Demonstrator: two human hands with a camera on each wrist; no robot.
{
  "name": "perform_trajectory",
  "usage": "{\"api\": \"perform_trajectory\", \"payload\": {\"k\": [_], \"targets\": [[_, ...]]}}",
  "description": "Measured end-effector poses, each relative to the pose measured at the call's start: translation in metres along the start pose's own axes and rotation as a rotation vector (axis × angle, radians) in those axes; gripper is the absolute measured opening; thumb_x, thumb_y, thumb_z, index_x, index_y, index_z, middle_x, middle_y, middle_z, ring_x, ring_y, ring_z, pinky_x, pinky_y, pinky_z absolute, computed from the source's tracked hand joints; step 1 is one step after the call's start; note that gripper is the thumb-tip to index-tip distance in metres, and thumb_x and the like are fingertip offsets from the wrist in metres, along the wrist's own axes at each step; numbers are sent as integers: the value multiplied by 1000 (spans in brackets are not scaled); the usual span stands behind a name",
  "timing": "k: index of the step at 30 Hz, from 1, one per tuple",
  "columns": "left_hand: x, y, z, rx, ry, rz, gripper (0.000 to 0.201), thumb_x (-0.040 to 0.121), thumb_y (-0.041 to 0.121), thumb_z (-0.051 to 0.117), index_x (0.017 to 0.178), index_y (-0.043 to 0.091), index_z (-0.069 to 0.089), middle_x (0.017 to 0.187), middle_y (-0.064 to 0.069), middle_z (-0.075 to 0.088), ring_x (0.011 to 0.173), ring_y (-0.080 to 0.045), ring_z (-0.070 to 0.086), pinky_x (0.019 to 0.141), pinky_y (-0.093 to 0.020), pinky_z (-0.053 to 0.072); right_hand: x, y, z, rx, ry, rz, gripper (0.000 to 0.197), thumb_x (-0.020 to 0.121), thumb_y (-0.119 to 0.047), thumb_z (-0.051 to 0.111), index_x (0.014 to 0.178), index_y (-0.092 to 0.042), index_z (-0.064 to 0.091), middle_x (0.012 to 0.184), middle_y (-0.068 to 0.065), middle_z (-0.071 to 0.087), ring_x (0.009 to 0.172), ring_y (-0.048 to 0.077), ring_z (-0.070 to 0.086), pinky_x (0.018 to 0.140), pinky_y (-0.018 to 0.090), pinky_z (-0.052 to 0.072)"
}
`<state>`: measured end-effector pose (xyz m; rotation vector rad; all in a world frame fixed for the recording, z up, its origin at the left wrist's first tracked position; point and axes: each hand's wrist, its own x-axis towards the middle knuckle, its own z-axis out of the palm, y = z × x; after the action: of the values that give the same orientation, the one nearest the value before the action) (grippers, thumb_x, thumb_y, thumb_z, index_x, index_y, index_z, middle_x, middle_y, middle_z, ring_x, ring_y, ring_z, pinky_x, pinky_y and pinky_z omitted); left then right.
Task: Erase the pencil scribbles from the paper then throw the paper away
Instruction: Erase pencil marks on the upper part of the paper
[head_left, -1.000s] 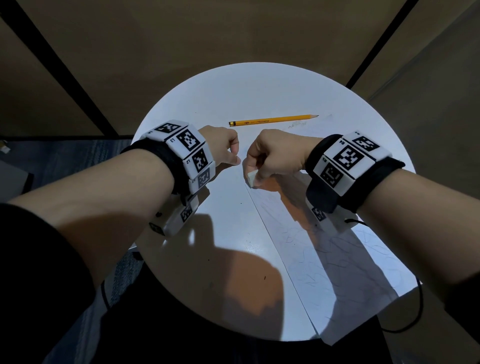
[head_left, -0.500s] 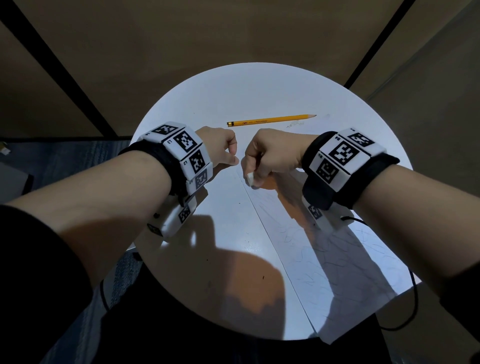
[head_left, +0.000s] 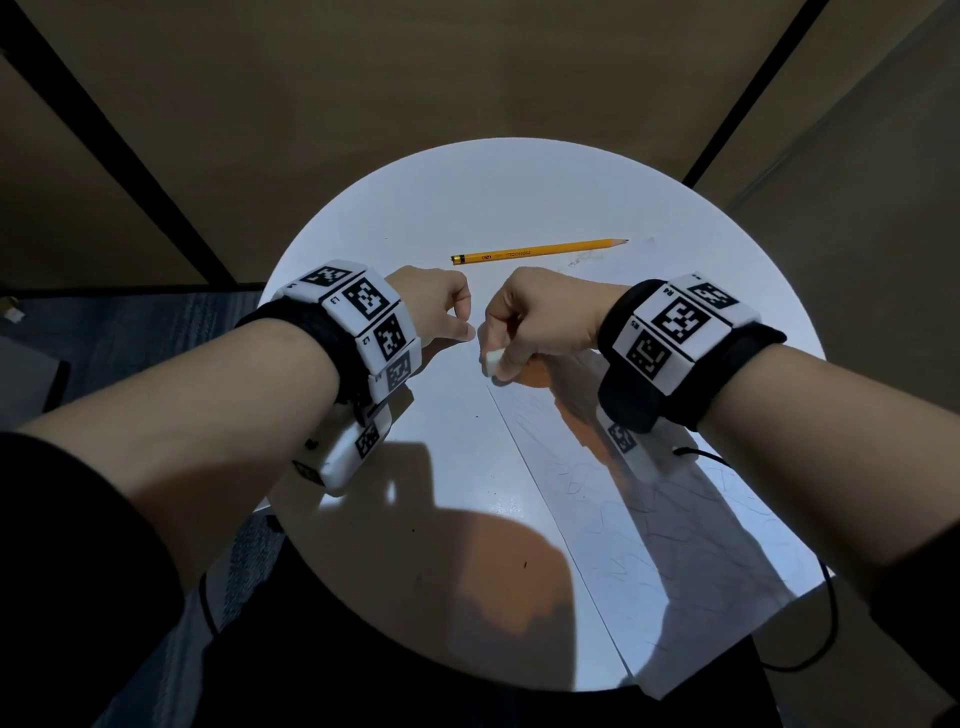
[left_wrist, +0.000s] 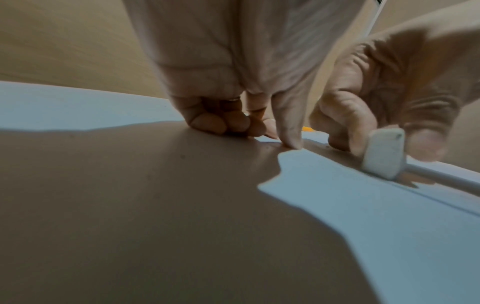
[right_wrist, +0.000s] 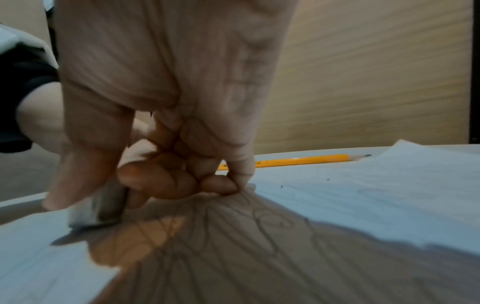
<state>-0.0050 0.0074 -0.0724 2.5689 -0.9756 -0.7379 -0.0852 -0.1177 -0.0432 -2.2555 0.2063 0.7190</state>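
The eraser (head_left: 492, 362) has crept nearer (right hand (head_left: 540, 317) pinching) along the paper (head_left: 675, 519) edge.

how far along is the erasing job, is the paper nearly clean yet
Early. Done: the right hand grips the eraser, its end down at the near-left corner of the paper. In hand: that corner; the left hand, fingers curled, rests on the table beside it. Left: pencil scribbles cover most of the sheet, and the paper is not yet thrown away. The pencil lies aside.
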Motion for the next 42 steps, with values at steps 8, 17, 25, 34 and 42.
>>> {"api": "perform_trajectory", "payload": {"k": [8,17,25,34,42], "targets": [[0,-2,1,-20,0,12,16,88,27,63,91,18,50,70,8,42,75,-16,43,54,-16,26,5,1,5,34,172,-35,15,75,-3,73,70,-11,62,76,7,68,62,15,62,62,28,52],[1,-3,0,-39,-27,-1,16,88,28,63,89,17,51,72,6,45,79,-16,46,56,-18,29,1,11,-15,313,294,49,8,76,1,70,74,-4,65,69,11,66,60,20,60,64,33,52],[1,0,-1,16,-49,25,15,89,29,61,88,18,51,71,9,45,80,-16,46,57,-17,30,12,16,-9,148,417,58,8,75,-8,74,76,-7,66,78,5,68,74,16,62,76,31,54],[-4,2,-1,39,-71,29,45,70,46,77,90,16,49,69,5,47,62,-8,42,58,-24,33,5,9,-7,60,255,43,7,74,-7,75,77,-8,68,65,-4,63,47,-3,55,55,18,43],[-5,1,0,40,-75,24,47,69,46,78,89,17,48,68,5,46,61,-8,41,55,-23,32,11,7,-4,120,418,59,7,76,-7,74,78,-4,68,67,-1,62,64,8,57,62,20,48]]}}
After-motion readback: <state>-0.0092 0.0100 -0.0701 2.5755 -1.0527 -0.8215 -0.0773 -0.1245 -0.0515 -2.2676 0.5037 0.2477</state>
